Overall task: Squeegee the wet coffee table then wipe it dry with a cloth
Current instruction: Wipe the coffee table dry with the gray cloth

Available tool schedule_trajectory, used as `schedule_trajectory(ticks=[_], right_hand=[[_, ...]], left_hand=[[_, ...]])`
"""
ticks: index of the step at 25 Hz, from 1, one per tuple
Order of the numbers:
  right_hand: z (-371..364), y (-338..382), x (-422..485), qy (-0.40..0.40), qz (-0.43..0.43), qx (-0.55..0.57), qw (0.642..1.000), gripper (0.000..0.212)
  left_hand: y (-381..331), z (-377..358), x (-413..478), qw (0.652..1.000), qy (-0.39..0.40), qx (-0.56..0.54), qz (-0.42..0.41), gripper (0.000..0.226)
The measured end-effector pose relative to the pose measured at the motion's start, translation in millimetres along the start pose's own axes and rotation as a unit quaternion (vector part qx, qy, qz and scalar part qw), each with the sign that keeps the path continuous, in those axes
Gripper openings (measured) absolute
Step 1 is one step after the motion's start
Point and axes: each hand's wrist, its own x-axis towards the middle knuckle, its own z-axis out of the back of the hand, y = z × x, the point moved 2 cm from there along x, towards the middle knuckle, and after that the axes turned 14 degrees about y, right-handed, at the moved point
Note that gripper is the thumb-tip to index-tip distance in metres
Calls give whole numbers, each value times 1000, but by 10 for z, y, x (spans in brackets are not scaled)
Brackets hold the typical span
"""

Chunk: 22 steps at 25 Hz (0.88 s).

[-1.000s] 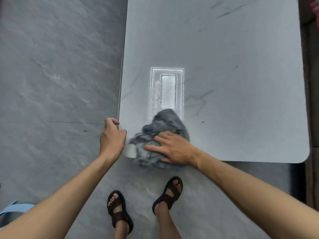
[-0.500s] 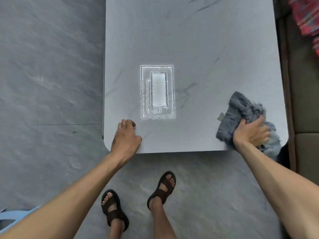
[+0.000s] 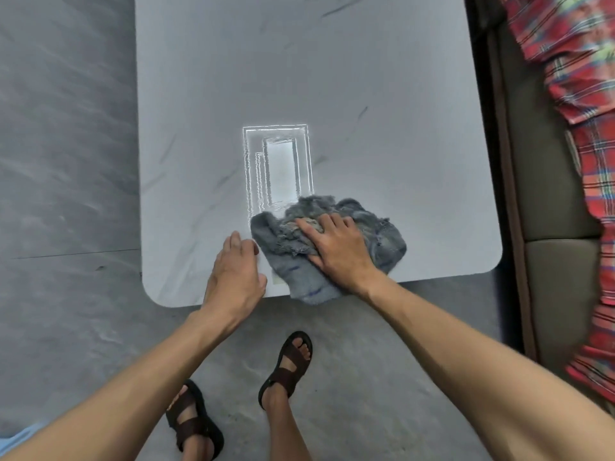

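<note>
The pale grey marble-look coffee table (image 3: 366, 78) fills the upper middle of the head view. A crumpled blue-grey cloth (image 3: 386, 237) lies near the table's front edge, just right of centre, with a corner hanging over the edge. My right hand (image 3: 336, 251) presses flat on the cloth. My left hand (image 3: 234, 274) rests palm down on the front edge, right beside the cloth's left side. A bright rectangular reflection (image 3: 278, 171) shines on the tabletop just behind the cloth. No squeegee is in view.
Grey stone floor (image 3: 66, 161) lies left of and in front of the table. A brown sofa (image 3: 549, 194) with a red plaid fabric (image 3: 585, 94) stands close along the table's right side. My sandalled feet (image 3: 286, 367) stand in front of the table.
My right hand swept the cloth from the front left corner to the front right corner, then back to the middle. My left hand slid right along the front edge.
</note>
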Motion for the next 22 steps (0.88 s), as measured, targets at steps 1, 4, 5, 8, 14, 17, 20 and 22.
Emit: schedule_trajectory(ticks=[1,4,5,8,14,17,20,22], right_hand=[[15,-192,-10,7,38,-37,999,65],[28,-819,-210,-16,-8,-21,1000,60],[12,-1051,-352,-33,-87,16,996,58],[-143,-1699,-1065,-58,-396,95,911,53],[-307,-1381,-1476,-105,-661,265,694,54],[-215,-856,-1128,-105,-665,289,681,53],[-127,-74,-677,-48,-600,284,747,62],[-29,575,-331,-16,-529,284,799,62]], left_hand=[[-140,-44,47,1000,16,16,-5,39],[-352,-116,131,995,80,51,38,44],[-373,-115,146,992,97,57,50,46],[-403,-63,160,989,125,42,61,45],[-215,-89,10,994,29,-102,15,36],[75,-155,-265,985,-69,-159,2,32],[444,-286,-539,986,-98,-135,10,32],[769,-360,-723,980,-51,-184,52,35]])
